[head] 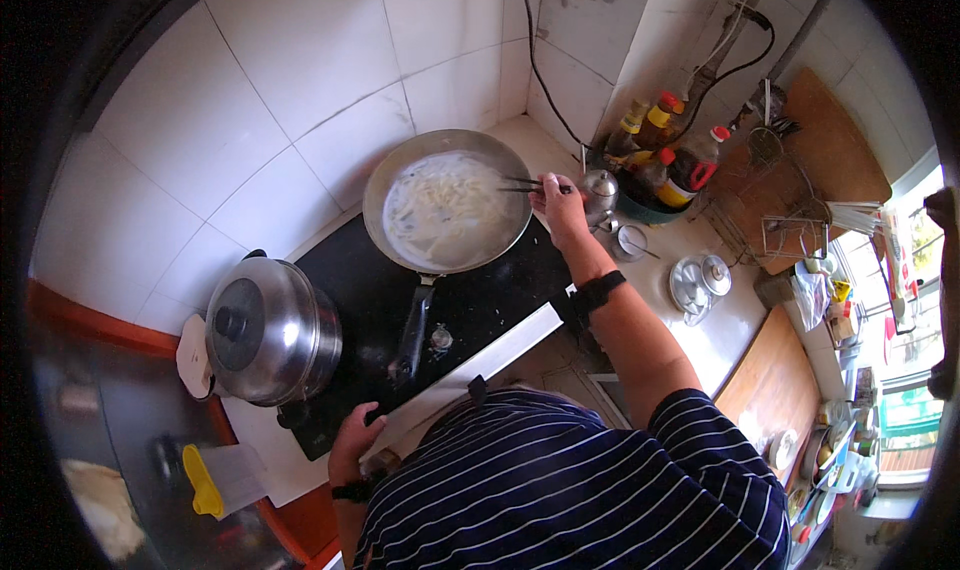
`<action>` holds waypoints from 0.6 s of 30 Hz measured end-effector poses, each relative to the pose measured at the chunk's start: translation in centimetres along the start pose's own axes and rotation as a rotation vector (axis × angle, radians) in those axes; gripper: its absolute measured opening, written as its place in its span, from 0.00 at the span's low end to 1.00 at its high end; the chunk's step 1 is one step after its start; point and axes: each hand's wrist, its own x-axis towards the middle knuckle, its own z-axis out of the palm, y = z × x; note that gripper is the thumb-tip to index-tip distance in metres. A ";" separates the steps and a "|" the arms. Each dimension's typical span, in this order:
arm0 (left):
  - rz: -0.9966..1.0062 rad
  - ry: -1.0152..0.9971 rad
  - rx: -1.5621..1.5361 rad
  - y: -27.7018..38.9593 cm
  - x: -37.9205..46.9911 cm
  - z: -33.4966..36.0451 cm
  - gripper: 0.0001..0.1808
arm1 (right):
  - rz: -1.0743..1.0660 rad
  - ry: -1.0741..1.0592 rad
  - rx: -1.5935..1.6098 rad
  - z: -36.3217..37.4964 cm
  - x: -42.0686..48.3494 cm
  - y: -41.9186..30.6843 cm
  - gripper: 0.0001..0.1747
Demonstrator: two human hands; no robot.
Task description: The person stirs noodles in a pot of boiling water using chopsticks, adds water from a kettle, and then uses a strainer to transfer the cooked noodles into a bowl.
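Observation:
Dark chopsticks (523, 185) are in my right hand (561, 208), held at the right rim of a wide frying pan (450, 264). Their tips reach over the cloudy liquid inside. Pale noodles (442, 195) lie in that liquid, with froth on top. The pan sits on a black cooktop (487, 300), its black handle (415, 330) pointing towards me. My left hand (355, 441) is low at the cooktop's front edge, fingers partly curled beside a small dark part. Whether it grips that part is unclear.
A lidded steel pot (274, 333) stands left of the pan. Beyond my right hand are a steel kettle (600, 191), a small metal cup (630, 241), sauce bottles (686, 172) and a glass jar (694, 288). A yellow-lidded plastic container (225, 480) is at lower left.

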 end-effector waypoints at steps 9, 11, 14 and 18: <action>-0.012 -0.007 -0.033 0.1 -0.7 0.5 0.31 | 0.168 -0.021 0.254 3.8 2.3 2.4 0.20; -0.044 -0.008 -0.017 0.3 -0.6 0.7 0.31 | 0.173 -0.062 0.261 4.4 2.2 2.3 0.21; -0.101 -0.044 -0.011 0.6 -0.4 0.8 0.32 | 0.187 -0.121 0.278 5.4 2.1 2.1 0.21; -0.051 -0.082 -0.016 1.1 -0.3 0.5 0.33 | 0.206 -0.169 0.286 6.6 1.6 1.6 0.22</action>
